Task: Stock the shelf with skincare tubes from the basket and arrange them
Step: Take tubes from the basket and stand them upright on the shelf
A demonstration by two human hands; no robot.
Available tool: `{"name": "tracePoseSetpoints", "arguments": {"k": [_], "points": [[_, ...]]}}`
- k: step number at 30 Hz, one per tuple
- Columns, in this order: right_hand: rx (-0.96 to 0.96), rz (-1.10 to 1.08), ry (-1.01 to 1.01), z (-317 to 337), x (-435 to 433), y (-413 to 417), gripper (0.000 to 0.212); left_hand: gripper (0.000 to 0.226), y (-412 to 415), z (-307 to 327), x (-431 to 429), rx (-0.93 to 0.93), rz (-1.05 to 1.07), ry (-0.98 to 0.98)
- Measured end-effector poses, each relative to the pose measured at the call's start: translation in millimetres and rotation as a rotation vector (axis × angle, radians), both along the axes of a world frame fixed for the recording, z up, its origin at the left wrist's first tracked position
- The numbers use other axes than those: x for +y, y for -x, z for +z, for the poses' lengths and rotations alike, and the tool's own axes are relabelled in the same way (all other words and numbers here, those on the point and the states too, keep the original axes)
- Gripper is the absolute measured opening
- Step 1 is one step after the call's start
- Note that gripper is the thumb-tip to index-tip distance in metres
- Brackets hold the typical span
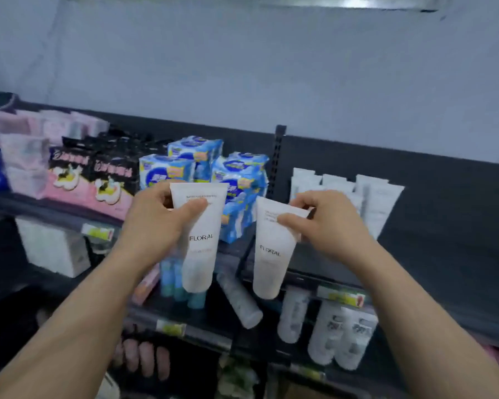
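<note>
Head view finds the left hand (pixel 156 226) gripping a white FLORAL tube (pixel 202 249) by its flat end, cap down; the right hand (pixel 332 226) pinches a second tube (pixel 271 260) the same way. Beyond them, stocked tubes (pixel 380 203) stand on the dark shelf (pixel 450 249), just right of blue packs (pixel 185 168).

Your left tube (pixel 200 254) and right tube (pixel 268 266) look like smooth matt white plastic. Blue packs (pixel 239 180) are glossy film. Shelf (pixel 458 254) looks like dark matt metal.
</note>
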State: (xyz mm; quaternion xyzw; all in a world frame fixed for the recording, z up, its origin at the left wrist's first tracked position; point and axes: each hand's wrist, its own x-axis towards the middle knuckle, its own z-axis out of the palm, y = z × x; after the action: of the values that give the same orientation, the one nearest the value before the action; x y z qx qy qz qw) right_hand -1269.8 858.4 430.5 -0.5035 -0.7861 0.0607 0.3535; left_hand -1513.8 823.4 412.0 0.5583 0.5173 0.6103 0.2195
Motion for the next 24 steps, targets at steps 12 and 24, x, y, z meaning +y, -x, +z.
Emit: {"name": "tracePoseSetpoints", "arguments": {"k": [12,24], "points": [[0.109,-0.291,-0.056,49.3,12.9,-245.0,0.009,0.018,-244.3,57.7,78.1,0.260,-0.277,0.019],[0.083,-0.330,0.002,33.6,78.1,-341.0,0.007,0.008,-356.1,45.5,186.5,0.708,-0.241,0.180]]}}
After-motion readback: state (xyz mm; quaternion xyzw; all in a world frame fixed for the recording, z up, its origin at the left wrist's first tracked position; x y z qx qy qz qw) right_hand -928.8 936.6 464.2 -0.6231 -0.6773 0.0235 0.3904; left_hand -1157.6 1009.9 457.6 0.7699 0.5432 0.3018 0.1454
